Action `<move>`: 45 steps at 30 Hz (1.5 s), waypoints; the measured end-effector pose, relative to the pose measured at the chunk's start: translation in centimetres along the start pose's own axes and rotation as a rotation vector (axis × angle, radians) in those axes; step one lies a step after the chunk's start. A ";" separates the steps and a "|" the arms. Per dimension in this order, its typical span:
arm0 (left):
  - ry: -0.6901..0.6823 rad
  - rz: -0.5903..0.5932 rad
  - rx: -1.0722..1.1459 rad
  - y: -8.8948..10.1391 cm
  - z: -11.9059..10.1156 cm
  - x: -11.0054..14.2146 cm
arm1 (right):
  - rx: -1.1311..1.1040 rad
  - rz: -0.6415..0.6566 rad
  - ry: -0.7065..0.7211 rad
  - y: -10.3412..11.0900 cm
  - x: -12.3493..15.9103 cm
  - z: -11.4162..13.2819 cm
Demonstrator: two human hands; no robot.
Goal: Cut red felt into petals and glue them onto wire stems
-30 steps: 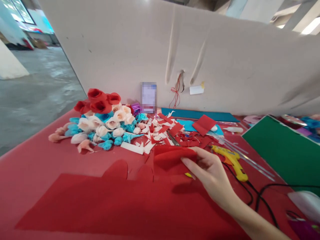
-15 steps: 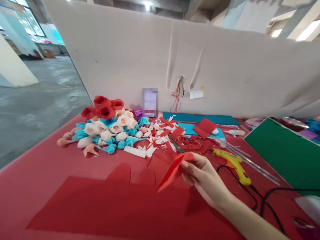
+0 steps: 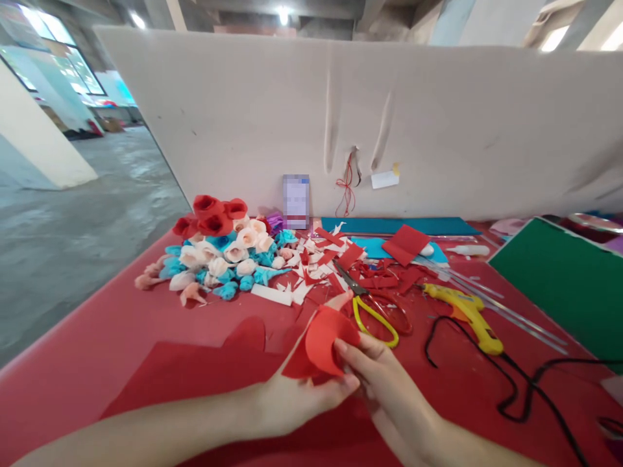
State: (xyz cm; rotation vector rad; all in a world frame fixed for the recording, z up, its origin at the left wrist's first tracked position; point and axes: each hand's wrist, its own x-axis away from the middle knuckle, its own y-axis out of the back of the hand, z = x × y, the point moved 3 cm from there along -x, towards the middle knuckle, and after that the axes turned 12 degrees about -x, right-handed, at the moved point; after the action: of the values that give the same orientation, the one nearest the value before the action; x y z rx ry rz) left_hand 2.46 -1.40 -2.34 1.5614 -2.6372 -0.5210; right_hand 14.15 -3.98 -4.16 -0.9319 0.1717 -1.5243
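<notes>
A curved red paper petal (image 3: 322,340) is held between both hands above the red table. My left hand (image 3: 296,395) supports it from below and behind, thumb toward the right; some of its fingers are behind the petal. My right hand (image 3: 377,373) pinches the petal's right edge between thumb and fingers. Just beyond the hands lie scissors (image 3: 374,318) with yellow and red handles, blades pointing to the scraps. Beneath my arms is a large red paper sheet (image 3: 195,373), with a rounded red cut piece (image 3: 247,334) at its far edge.
Paper flowers (image 3: 219,253) in red, white, blue and pink are heaped at back left. Red and white scraps (image 3: 311,266) lie mid-table. A yellow glue gun (image 3: 464,314) with a black cord lies right, near a green board (image 3: 559,285). A white panel (image 3: 243,123) stands behind.
My left hand has come into view and taken hold of the petal. The petal has turned and now curves. My right hand has moved slightly down, uncovering the scissors' handles.
</notes>
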 end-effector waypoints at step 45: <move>0.019 -0.254 -0.089 3.9 2.9 -0.1 | 0.615 0.312 0.357 -2.9 -1.4 3.9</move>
State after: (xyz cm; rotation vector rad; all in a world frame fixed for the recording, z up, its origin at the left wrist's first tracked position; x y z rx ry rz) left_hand -1.39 1.19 -3.93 1.8728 -2.3793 -0.6218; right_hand 14.20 -0.56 -0.44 -0.1333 0.0865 -1.3208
